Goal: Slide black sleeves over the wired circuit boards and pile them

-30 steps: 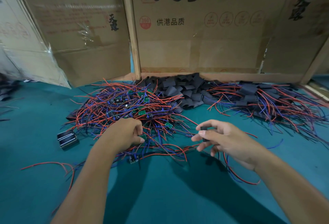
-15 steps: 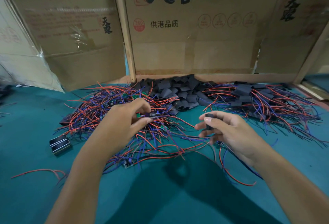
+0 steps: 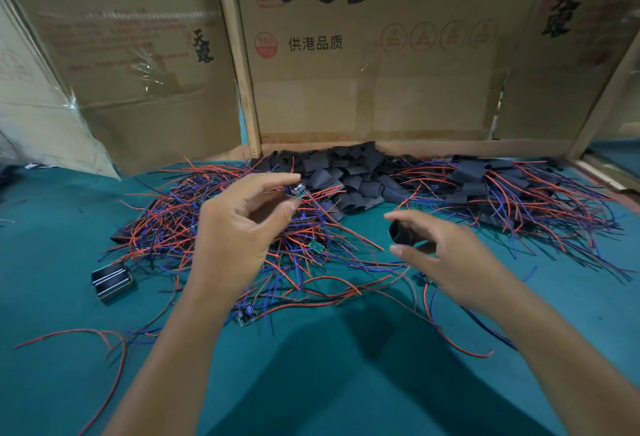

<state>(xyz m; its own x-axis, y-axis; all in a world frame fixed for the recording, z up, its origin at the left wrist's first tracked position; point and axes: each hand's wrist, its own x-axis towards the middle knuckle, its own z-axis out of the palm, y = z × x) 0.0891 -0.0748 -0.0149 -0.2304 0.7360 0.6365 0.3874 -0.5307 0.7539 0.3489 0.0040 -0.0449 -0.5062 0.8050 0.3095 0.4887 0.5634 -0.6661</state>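
Observation:
My left hand pinches a small wired circuit board between thumb and forefinger, lifted above a tangle of red and blue wired boards. To its right, my right hand holds a black sleeve between thumb and fingers, its open end turned toward the board. A gap separates board and sleeve. A heap of loose black sleeves lies behind at the cardboard wall. At the right lies a pile of sleeved boards with wires.
Everything sits on a teal mat. Cardboard boxes in a wooden frame close off the back. A small black box-shaped part lies at the left. A loose board and stray wires lie near my forearms.
My left hand has picked a wired board out of the tangle and raised it toward the right. My right hand turned its sleeve so the opening faces the board.

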